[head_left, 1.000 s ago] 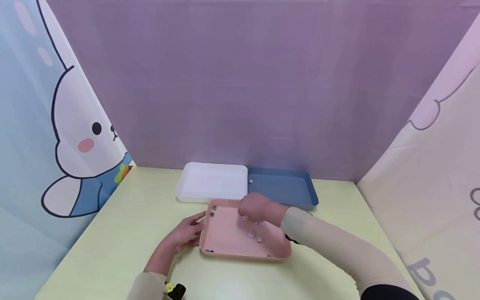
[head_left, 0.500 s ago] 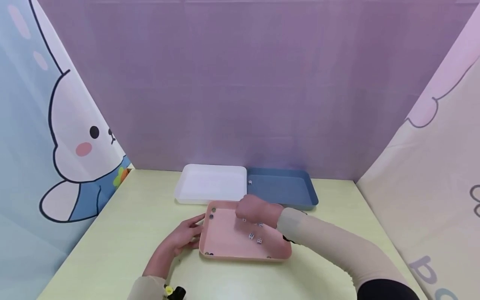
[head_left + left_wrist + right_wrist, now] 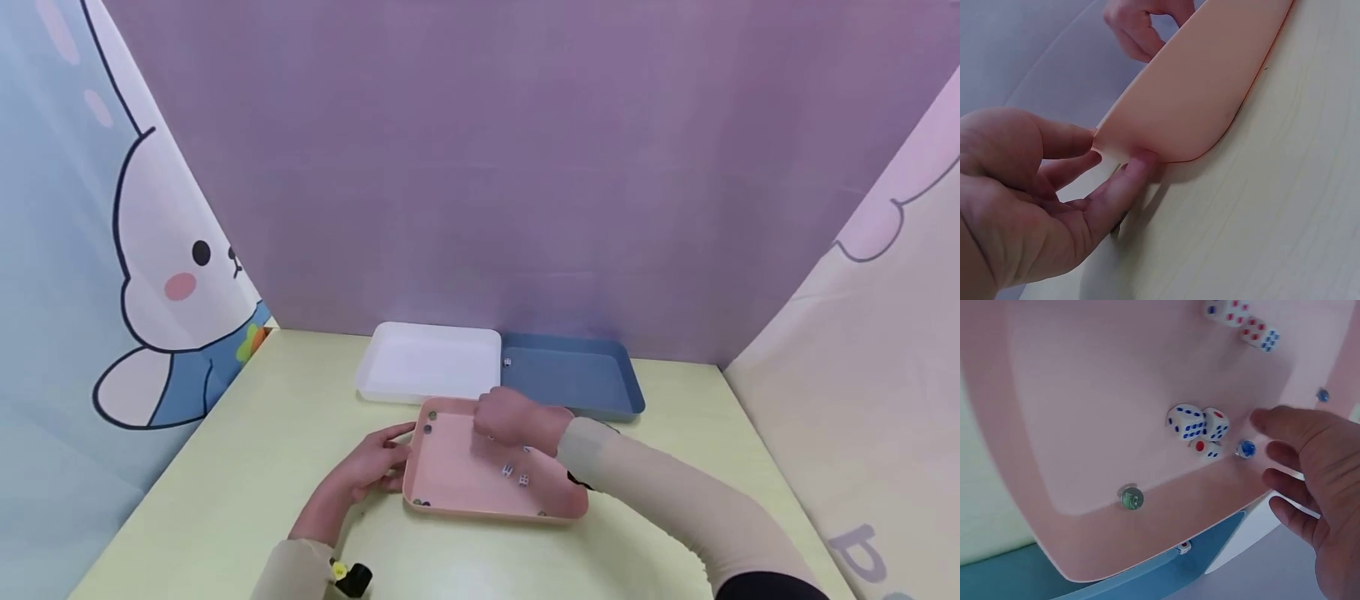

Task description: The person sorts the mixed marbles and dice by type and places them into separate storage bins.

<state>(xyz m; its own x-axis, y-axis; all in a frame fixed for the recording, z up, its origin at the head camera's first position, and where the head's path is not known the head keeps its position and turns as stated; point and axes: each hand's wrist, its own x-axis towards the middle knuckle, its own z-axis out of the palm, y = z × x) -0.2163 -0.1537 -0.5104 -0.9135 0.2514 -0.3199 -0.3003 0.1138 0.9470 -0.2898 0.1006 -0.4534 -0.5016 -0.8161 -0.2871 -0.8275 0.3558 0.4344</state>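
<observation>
A pink tray (image 3: 450, 467) lies on the table, and my left hand (image 3: 375, 461) touches its left end. In the left wrist view, the fingertips and thumb (image 3: 1129, 181) rest against the tray's outer wall. My right hand (image 3: 1329, 481) is over the far part of the tray, its fingers loosely bent with nothing between them. Its thumb tip is close to a cluster of white dice (image 3: 1186, 422) and a blue marble (image 3: 1245, 449). Two more dice (image 3: 1260, 334) lie apart from the cluster. A green marble (image 3: 1132, 498) sits near the tray wall, and another blue marble (image 3: 1323, 395) lies beyond the thumb.
Behind the pink tray stand a white tray (image 3: 427, 362) and a blue tray (image 3: 570, 375), side by side. One die (image 3: 507, 362) lies in the blue tray's left corner. Several marbles (image 3: 427, 429) sit along the pink tray's edges. A purple curtain (image 3: 487, 167) hangs behind the table.
The right hand has shifted slightly left and lower over the pink tray, covering more of the dice. The left hand stays at the tray's end. The head view has moved slightly.
</observation>
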